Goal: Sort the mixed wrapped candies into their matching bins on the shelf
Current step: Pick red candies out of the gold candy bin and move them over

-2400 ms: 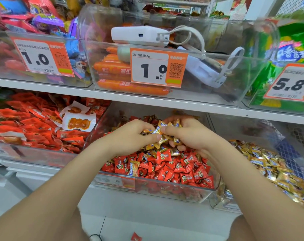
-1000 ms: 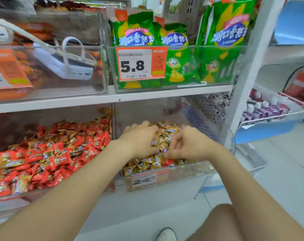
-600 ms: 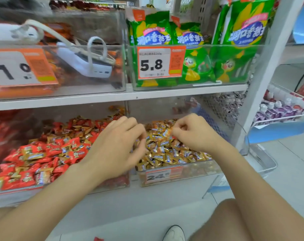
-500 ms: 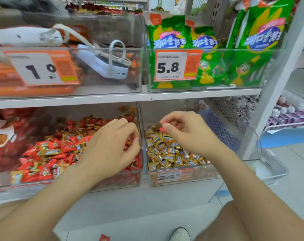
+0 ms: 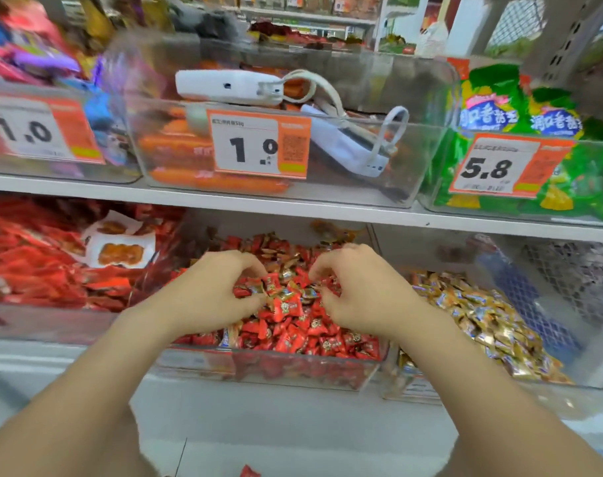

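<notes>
White shelf (image 5: 224,198); pale tiled floor (image 5: 327,456); bright, even light.

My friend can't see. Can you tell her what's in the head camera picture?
A left hand and a right hand reach with curled fingers into a clear bin of red candies in a shop. Gold candies lie heaped just to the right.

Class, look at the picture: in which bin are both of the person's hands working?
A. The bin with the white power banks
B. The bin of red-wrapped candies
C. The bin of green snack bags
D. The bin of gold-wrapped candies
B: the left hand and the right hand both reach with curled fingers into the red-wrapped candies in the middle lower bin.
</notes>
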`<state>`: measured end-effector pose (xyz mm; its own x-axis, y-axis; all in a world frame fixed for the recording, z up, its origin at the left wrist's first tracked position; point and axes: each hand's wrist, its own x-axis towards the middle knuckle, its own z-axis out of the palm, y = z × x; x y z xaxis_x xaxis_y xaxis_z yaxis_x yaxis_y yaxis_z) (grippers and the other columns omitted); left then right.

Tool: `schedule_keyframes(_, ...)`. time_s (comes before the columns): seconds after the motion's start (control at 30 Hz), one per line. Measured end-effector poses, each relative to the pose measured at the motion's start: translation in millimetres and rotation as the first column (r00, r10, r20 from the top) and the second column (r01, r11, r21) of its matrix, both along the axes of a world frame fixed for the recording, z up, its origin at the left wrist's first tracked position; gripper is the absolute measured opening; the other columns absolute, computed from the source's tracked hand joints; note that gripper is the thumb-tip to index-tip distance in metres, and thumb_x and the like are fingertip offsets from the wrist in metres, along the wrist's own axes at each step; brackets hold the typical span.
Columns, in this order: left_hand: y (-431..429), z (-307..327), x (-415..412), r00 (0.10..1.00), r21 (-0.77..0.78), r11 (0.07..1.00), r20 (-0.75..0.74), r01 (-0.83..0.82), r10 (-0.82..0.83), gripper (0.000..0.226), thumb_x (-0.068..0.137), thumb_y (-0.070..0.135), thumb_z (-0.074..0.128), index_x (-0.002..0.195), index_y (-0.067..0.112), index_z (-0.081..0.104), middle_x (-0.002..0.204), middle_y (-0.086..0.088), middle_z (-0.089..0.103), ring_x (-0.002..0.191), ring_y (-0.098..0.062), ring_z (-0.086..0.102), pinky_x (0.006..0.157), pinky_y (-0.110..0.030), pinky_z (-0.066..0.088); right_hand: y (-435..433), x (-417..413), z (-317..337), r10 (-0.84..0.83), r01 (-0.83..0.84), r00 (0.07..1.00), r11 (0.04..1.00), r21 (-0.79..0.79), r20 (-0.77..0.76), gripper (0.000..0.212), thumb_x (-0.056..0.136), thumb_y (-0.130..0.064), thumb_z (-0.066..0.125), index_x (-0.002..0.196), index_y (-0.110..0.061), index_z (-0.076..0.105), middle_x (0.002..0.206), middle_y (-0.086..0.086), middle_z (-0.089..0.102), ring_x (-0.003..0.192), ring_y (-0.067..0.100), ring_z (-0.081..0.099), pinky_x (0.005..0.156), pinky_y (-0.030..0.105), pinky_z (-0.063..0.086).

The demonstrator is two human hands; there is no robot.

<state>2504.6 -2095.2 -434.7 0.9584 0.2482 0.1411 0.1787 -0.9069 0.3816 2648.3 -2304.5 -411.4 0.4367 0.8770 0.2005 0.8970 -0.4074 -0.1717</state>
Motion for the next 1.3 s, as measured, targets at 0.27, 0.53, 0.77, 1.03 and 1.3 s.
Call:
schedule_keyframes(0.27, 3.0, -13.1, 22.0, 0.986, 0.002, 0.988, -0.070, 0.152, -0.152, 0.051, 0.080, 0.049, 0.086, 0.123, 0.034, 0.062, 0.110, 0.019, 0.062, 0.098, -0.002, 0.057, 0.089, -0.029, 0.050, 41.4, 6.8, -21.2, 0.092, -0.113, 0.986, 0.983, -0.147, -0.142, 0.047, 0.085, -0.010, 0.067, 0.127, -0.031, 0.067, 0.110, -0.005, 0.071, 0.105, 0.018, 0.062, 0.093, 0.035, 0.055)
schedule_keyframes(0.53, -1.7, -23.0, 30.3, 0.991, -0.130, 0.982, 0.006, 0.134, -0.134, 0.054, 0.088, 0.038, 0.083, 0.135, 0.043, 0.057, 0.099, 0.012, 0.071, 0.084, -0.001, 0.062, 0.081, -0.025, 0.052, 33.7, 18.7, -17.6, 0.010, -0.017, 0.970, 0.999, -0.029, -0.245, 0.028, 0.099, -0.007, 0.056, 0.112, -0.026, 0.072, 0.089, -0.012, 0.070, 0.076, -0.001, 0.062, 0.073, 0.021, 0.053)
schedule_keyframes(0.77, 7.0, -3.9, 13.4, 0.997, -0.195, 0.979, 0.051, 0.060, -0.051, 0.017, 0.109, 0.032, 0.052, 0.112, 0.032, 0.069, 0.089, 0.010, 0.070, 0.073, -0.015, 0.068, 0.071, -0.040, 0.056, 26.5, 7.1, -8.6, -0.094, 0.132, 0.946, 0.986, 0.105, -0.309, 0.036, 0.095, -0.007, 0.043, 0.073, -0.004, 0.072, 0.057, 0.011, 0.063, 0.042, 0.008, 0.043, 0.050, 0.036, 0.047)
schedule_keyframes(1.03, 9.2, 5.8, -14.3, 0.999, -0.161, 0.986, 0.009, -0.048, 0.050, 0.039, 0.092, 0.042, 0.060, 0.064, 0.017, 0.051, 0.056, 0.005, 0.052, 0.052, -0.012, 0.045, 0.058, -0.033, 0.045, 34.4, -11.6, -13.5, -0.009, 0.050, 0.965, 0.988, 0.148, -0.263, 0.007, 0.097, -0.034, 0.059, 0.091, -0.031, 0.064, 0.052, -0.007, 0.059, 0.052, 0.008, 0.057, 0.061, 0.038, 0.056)
schedule_keyframes(1.3, 13.6, -3.6, -25.6, 0.957, 0.049, 0.998, -0.283, -0.050, 0.061, 0.062, 0.065, 0.081, 0.078, 0.066, 0.020, 0.067, 0.065, 0.007, 0.069, 0.067, -0.010, 0.067, 0.071, -0.041, 0.061, 43.6, -15.7, -17.4, -0.030, 0.029, 1.000, 0.986, -0.163, -0.007, 0.035, 0.082, -0.069, 0.075, 0.089, -0.035, 0.079, 0.085, -0.016, 0.072, 0.088, 0.012, 0.066, 0.070, 0.032, 0.047)
